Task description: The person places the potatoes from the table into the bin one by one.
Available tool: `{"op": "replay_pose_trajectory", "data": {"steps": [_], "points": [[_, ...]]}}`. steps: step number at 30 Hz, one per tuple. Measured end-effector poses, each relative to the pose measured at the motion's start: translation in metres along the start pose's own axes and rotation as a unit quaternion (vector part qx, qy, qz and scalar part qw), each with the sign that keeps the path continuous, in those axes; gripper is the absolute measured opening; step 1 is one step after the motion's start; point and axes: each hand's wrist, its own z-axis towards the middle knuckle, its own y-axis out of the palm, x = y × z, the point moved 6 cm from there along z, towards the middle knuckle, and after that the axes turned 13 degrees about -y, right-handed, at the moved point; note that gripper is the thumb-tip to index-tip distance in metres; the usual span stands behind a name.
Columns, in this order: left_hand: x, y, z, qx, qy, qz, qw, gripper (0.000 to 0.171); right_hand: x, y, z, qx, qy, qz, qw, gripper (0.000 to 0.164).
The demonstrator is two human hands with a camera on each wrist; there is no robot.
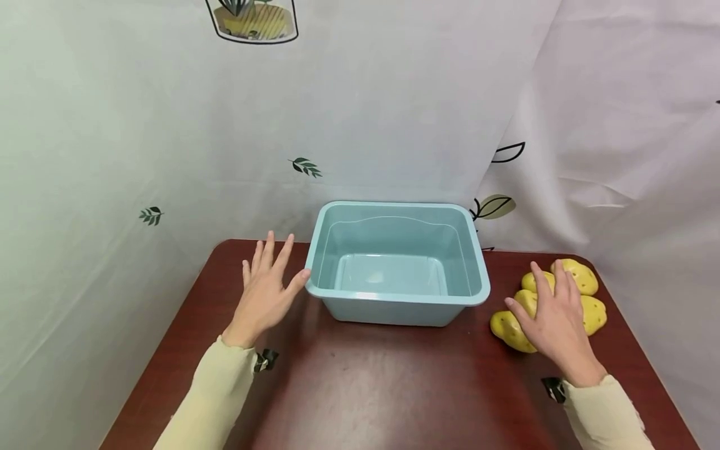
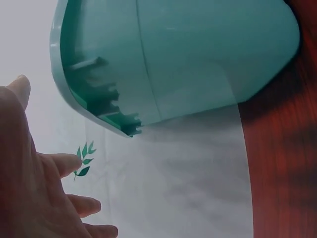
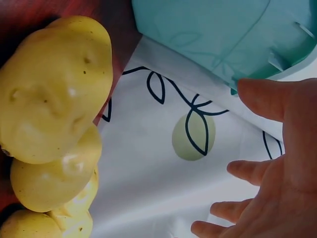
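Before leaf-printed cloth [image 1: 394,112], the right hand [image 1: 558,325] hovers over yellow potatoes [image 1: 594,314].

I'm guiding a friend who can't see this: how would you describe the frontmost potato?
On the dark red table, find the light blue tub, then the yellow potatoes to its right, by the right hand. The frontmost potato is the one that, in the head view, lies both lowest and farthest left of the group.

From here I see the tub [image 1: 388,312] at the table's [image 1: 360,387] back, before the cloth [image 1: 394,112]. My left hand [image 1: 263,299] is left of it. Potatoes [image 1: 527,302] lie on the right, near my right hand [image 1: 561,322].
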Motion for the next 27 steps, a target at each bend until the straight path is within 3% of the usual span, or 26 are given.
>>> {"op": "replay_pose_trajectory", "data": {"steps": [9,27], "points": [[0.016,0.006,0.003,-0.025,0.011,-0.015,0.9995,0.083,0.0,0.005,-0.008,0.009,-0.004,0.007,1.0,0.084],[0.032,0.026,0.003,-0.07,0.01,-0.036,0.9968,0.099,0.005,0.025,-0.027,0.007,-0.012,0.023,1.0,0.081]]}}
